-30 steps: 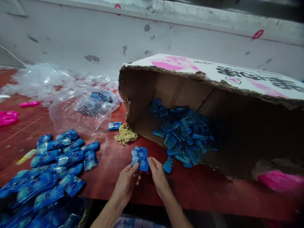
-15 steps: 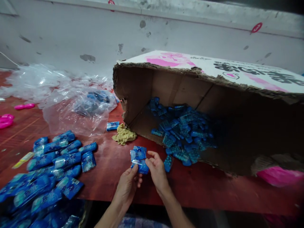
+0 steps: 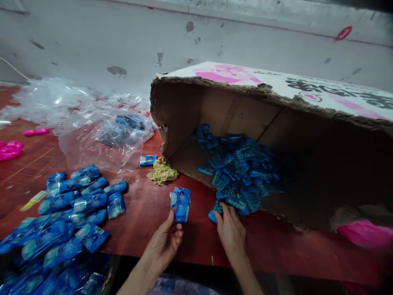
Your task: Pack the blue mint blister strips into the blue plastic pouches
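Between the thumb and fingers of my left hand (image 3: 168,241) is a blue printed packet sleeve (image 3: 181,213). A second blue sleeve (image 3: 180,196) lies just beyond it, overlapping its far edge. To the right, the fingers of my right hand (image 3: 231,229) close on a small blue beaded pack (image 3: 212,216) at the mouth of the cardboard box (image 3: 176,164). Inside that box is a heap of similar blue beaded packs (image 3: 239,164). My right fingertips partly cover the pack they grip.
Many blue wrapped packs (image 3: 89,203) are piled at the left. Behind them lie clear plastic bags (image 3: 101,143). A yellow putty-like lump (image 3: 162,172) and a small stack of blue sleeves (image 3: 147,160) sit near the box corner. Pink items (image 3: 10,150) rest at far left.
My right hand has left the sleeves and moved right, onto the beaded pack by the box, which has turned slightly. My left hand still holds its sleeve.
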`<state>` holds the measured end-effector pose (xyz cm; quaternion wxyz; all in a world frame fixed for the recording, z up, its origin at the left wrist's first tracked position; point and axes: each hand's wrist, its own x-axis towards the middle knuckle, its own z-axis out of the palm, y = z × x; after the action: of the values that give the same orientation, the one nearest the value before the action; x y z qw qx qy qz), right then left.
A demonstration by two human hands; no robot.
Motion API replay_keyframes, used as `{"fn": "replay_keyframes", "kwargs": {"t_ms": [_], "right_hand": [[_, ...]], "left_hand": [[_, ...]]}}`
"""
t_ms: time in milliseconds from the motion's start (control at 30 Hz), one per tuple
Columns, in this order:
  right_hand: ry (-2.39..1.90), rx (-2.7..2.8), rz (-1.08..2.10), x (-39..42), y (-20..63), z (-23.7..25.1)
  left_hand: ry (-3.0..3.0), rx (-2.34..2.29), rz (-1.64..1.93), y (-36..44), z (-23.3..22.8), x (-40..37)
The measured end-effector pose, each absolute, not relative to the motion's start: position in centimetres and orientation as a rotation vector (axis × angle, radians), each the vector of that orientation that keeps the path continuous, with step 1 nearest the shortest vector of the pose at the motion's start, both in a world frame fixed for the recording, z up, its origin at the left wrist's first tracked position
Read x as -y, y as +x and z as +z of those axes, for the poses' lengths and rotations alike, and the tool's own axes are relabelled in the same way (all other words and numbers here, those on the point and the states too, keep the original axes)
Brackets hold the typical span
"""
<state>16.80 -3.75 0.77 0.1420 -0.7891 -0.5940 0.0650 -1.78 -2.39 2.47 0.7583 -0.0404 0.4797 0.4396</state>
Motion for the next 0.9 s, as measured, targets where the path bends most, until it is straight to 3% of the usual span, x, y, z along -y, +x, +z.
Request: {"fn": "replay_keyframes", "kwargs": {"t_ms": [133, 300, 400, 900], "right_hand": [[-2.076, 1.633, 0.343, 3.3, 14.9, 1.4], [-1.445, 1.139, 1.166, 2.7, 12.6, 3.5], [-1.207, 0.928, 1.446, 2.7, 11.6, 4.1], [-1.109, 0.890, 1.460, 2.9, 10.6, 3.1]], "left_hand": [[-0.097, -1.056, 0.946, -1.7, 2.3, 2.5], [0.028, -1.045, 1.014, -1.6, 2.0, 2.9], [0.092, -1.012, 1.032, -1.5, 1.6, 3.0], [0.328, -0.957, 0.996, -1.6, 1.4, 3.5]]}}
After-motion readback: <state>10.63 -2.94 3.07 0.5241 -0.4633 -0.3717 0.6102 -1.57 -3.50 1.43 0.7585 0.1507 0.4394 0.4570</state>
